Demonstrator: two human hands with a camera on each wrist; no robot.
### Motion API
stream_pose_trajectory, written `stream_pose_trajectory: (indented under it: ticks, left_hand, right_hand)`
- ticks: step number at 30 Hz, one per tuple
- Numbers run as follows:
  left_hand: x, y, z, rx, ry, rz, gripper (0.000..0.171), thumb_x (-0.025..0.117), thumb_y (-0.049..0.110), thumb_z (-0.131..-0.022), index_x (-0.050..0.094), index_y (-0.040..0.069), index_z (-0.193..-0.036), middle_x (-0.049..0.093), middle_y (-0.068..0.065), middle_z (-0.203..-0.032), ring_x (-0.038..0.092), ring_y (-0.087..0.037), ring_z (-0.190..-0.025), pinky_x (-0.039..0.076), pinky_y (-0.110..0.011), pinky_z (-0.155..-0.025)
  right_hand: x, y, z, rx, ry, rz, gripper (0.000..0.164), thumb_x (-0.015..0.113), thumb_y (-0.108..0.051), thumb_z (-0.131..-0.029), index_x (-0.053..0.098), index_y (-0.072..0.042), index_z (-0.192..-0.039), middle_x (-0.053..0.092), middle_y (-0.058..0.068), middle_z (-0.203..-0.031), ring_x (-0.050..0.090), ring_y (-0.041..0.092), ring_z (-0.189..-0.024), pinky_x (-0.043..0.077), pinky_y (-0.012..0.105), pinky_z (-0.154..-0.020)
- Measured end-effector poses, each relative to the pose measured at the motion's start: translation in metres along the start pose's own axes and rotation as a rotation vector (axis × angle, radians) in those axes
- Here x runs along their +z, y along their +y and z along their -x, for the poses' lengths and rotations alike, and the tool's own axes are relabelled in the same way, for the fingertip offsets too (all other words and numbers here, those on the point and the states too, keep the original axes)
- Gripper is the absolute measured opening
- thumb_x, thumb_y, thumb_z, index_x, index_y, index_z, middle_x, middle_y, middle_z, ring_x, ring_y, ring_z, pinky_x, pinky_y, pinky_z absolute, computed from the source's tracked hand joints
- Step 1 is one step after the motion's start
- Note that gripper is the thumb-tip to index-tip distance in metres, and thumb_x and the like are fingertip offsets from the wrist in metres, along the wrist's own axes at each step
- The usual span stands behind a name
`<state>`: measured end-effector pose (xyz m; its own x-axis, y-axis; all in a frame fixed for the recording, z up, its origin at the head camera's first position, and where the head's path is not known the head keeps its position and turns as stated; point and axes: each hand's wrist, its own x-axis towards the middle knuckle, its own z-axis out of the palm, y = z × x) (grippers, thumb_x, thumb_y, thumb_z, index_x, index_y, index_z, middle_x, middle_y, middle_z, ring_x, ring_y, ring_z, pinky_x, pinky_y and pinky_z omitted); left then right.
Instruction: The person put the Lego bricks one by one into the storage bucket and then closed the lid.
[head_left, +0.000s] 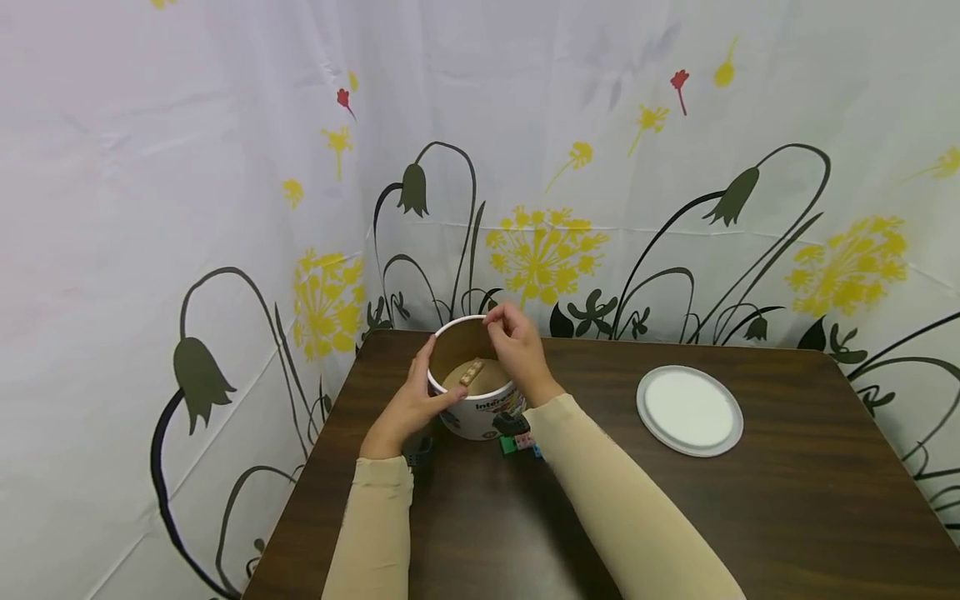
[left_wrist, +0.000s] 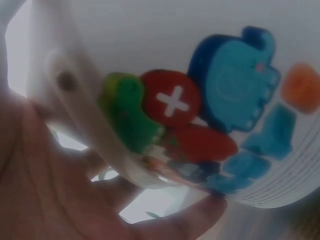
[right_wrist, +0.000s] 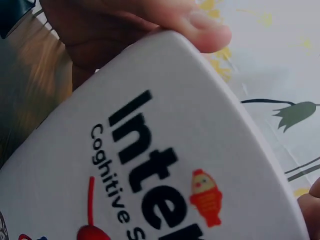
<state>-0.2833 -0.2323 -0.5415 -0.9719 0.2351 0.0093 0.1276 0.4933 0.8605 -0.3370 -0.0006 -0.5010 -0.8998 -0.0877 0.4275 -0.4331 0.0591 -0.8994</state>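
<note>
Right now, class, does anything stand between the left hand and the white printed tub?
Nothing visible does: the left hand holds the white printed tub directly, thumb at the near rim. The green block and pink block lie near its front right, away from that hand.

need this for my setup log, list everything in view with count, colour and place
tub: 1, white with colourful prints, on the table between the hands
studded piece: 1, tan, inside the tub
small pieces: count unclear, green, pink and blue, by the foot of the tub
round lid: 1, white with a greyish rim, on the table at right
dark items: 2, one near each wrist, too unclear to identify
table: 1, dark brown, under it all
backdrop: white with yellow, red and dark green plants, behind and at left
sleeves: 2, cream, on both forearms
left hand: 1, gripping the tub's left side
right hand: 1, at the tub's right rim
</note>
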Motion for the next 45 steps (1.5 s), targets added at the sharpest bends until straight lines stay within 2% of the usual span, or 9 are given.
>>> stream_pose_trajectory:
  ticks: [8,15,18,23,28,31,34,42,45]
  left_hand:
    - [0.003,-0.001,0.003,-0.024,-0.001,0.002,0.118,0.081,0.056,-0.092,0.000,0.037,-0.175,0.009,-0.012,-0.181,0.030,-0.049,-0.161,0.031,-0.071,-0.126]
    - [0.007,-0.003,0.007,0.006,-0.014,0.013,0.118,0.082,0.052,-0.092,0.001,0.033,-0.176,0.007,-0.014,-0.182,0.023,-0.047,-0.164,0.028,-0.072,-0.127]
    - [0.008,-0.003,0.007,0.019,-0.015,0.029,0.119,0.083,0.050,-0.092,0.001,0.032,-0.176,0.007,-0.015,-0.182,0.022,-0.047,-0.165,0.027,-0.072,-0.127]
    - [0.008,-0.003,0.007,0.008,-0.004,0.022,0.118,0.083,0.052,-0.091,0.002,0.035,-0.175,0.009,-0.014,-0.181,0.026,-0.048,-0.163,0.028,-0.072,-0.127]
    - [0.003,-0.001,0.004,-0.004,-0.013,0.002,0.118,0.082,0.052,-0.092,0.000,0.038,-0.175,0.008,-0.013,-0.182,0.026,-0.048,-0.163,0.029,-0.072,-0.126]
    - [0.000,0.000,0.002,0.001,-0.010,-0.002,0.116,0.081,0.048,-0.093,0.000,0.037,-0.175,0.007,-0.014,-0.182,0.025,-0.049,-0.164,0.029,-0.072,-0.126]
    - [-0.001,0.001,0.001,0.003,-0.011,-0.004,0.115,0.080,0.043,-0.095,-0.001,0.036,-0.175,0.006,-0.015,-0.182,0.023,-0.048,-0.164,0.027,-0.072,-0.127]
    - [0.001,0.004,0.002,0.013,0.019,0.007,0.113,0.081,0.041,-0.095,0.002,0.036,-0.176,0.009,-0.013,-0.182,0.025,-0.048,-0.163,0.027,-0.073,-0.127]
    - [0.003,0.004,0.002,0.023,0.018,0.025,0.114,0.082,0.042,-0.094,0.002,0.035,-0.176,0.008,-0.012,-0.182,0.025,-0.047,-0.164,0.026,-0.072,-0.128]
  right_hand:
    - [-0.009,0.006,0.018,-0.054,0.035,-0.149,0.010,0.056,-0.001,-0.106,0.066,0.003,-0.105,0.052,0.000,-0.075,0.047,0.018,-0.066,0.042,0.025,-0.062]
    - [-0.042,0.018,0.049,-0.011,0.110,-0.339,0.013,0.053,0.002,-0.105,0.057,0.015,-0.107,0.050,0.003,-0.075,0.047,0.019,-0.066,0.042,0.028,-0.062]
    - [-0.064,0.017,0.065,0.047,0.094,-0.311,0.016,0.053,-0.001,-0.107,0.057,0.014,-0.111,0.053,0.003,-0.079,0.050,0.018,-0.071,0.044,0.028,-0.067]
    - [-0.103,0.018,0.098,0.169,-0.013,-0.171,0.018,0.053,-0.009,-0.112,0.062,0.007,-0.117,0.058,0.008,-0.091,0.054,0.017,-0.078,0.050,0.029,-0.070]
    - [-0.130,0.028,0.131,0.285,-0.075,-0.044,0.019,0.055,-0.013,-0.113,0.061,-0.002,-0.128,0.058,0.012,-0.096,0.055,0.030,-0.079,0.055,0.034,-0.071]
    - [-0.137,0.033,0.140,0.330,-0.080,-0.010,0.023,0.058,-0.017,-0.112,0.058,-0.008,-0.133,0.059,0.011,-0.102,0.056,0.037,-0.083,0.057,0.036,-0.073]
    - [-0.138,0.045,0.149,0.347,-0.078,0.002,0.026,0.062,-0.021,-0.111,0.059,-0.011,-0.135,0.059,0.009,-0.104,0.057,0.034,-0.082,0.056,0.035,-0.072]
    - [-0.142,0.083,0.167,0.350,-0.064,-0.138,0.041,0.059,-0.021,-0.113,0.048,0.002,-0.145,0.053,0.016,-0.101,0.051,0.023,-0.068,0.045,0.030,-0.054]
    - [-0.144,0.085,0.167,0.394,-0.067,-0.091,0.041,0.064,-0.029,-0.111,0.054,-0.008,-0.144,0.056,0.016,-0.110,0.054,0.021,-0.071,0.047,0.028,-0.056]
